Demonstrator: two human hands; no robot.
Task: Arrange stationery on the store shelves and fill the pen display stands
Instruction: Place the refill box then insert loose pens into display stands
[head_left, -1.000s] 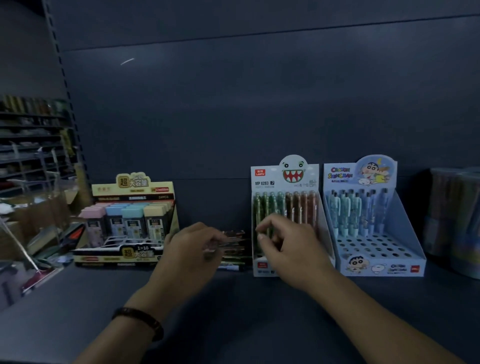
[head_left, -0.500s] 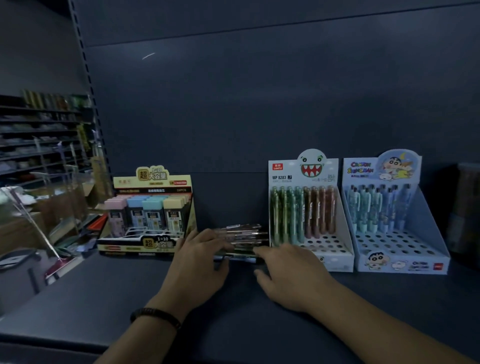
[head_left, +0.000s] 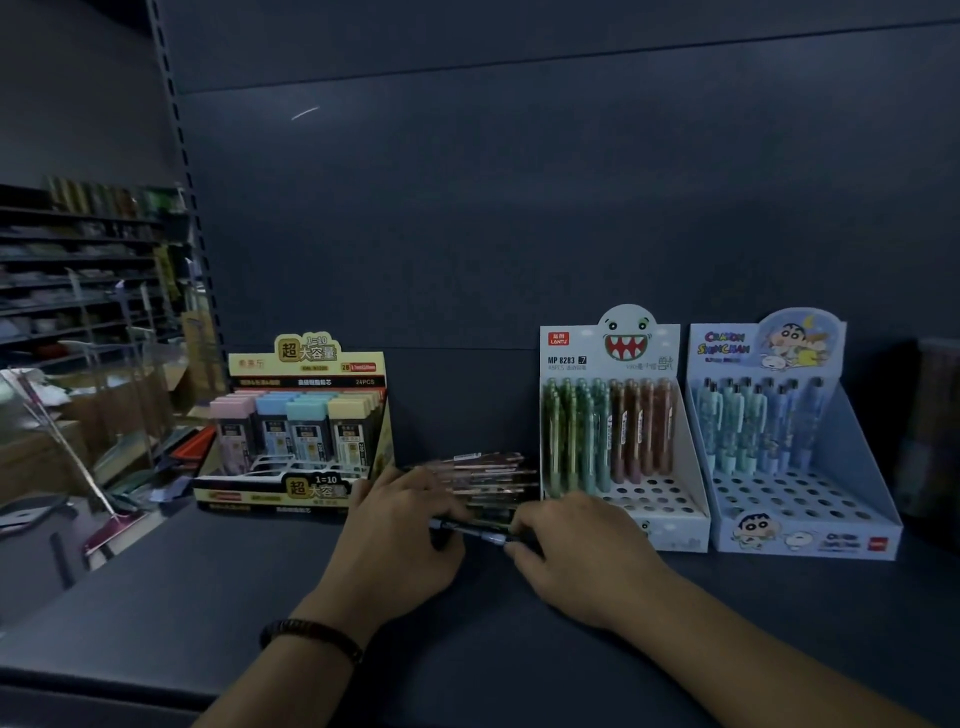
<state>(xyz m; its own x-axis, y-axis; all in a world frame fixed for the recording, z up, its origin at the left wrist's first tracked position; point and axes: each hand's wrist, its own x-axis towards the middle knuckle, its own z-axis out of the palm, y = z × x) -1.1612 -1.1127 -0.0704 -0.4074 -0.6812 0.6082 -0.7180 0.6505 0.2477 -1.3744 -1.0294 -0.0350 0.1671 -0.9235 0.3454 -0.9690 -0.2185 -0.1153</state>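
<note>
Stationery on the shelf (head_left: 156, 597), left to right: lead-refill box (head_left: 306, 415); left hand (head_left: 400, 530), fingers curled over the loose pens (head_left: 488, 473) lying flat just beside that box; dark pen (head_left: 470, 529) at the pile's front edge, pinched by the curled right hand (head_left: 582, 551); monster stand (head_left: 608, 343), rear rows filled; cartoon stand (head_left: 810, 540) just beside it, rear rows filled.

A stationery shop: a dark grey metal shelf (head_left: 156, 613) on a slotted upright (head_left: 179, 140) carries printed cardboard retail displays: a yellow-black box of pastel lead cases (head_left: 306, 364) marked 24PCS, a white monster-faced pen stand (head_left: 670, 519) and a pale blue cartoon pen stand (head_left: 862, 467). Stocked shelving rows (head_left: 78, 260) fill the left background.
</note>
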